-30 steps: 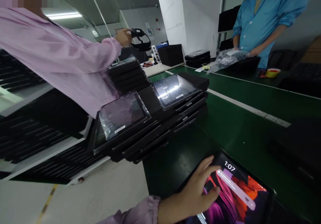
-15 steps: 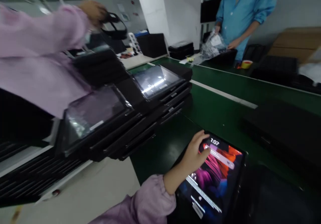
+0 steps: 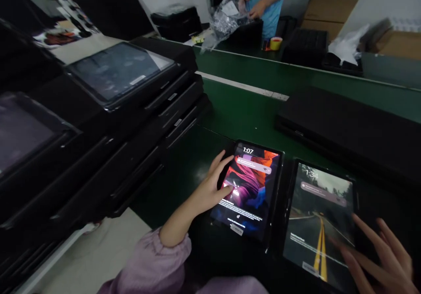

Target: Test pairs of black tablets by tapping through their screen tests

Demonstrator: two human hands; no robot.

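Two lit tablets lie side by side on the green table. My left hand rests at the left edge of the tablet with the red and purple picture, fingers apart, the thumb over its screen. To the right, the tablet with a road picture shows 1:34. My right hand, slightly blurred, is over that tablet's lower right side with its fingers spread. Neither hand grasps anything.
Stacked black cases with wrapped tablets stand at the left. A closed black case lies at the right. Across the green table, a person in blue handles clear plastic near a yellow tape roll and cardboard boxes.
The view has turned right and down. My right hand has come down from the upper left to the road-picture tablet, which is now lit. My left hand has slid toward its tablet's left edge.
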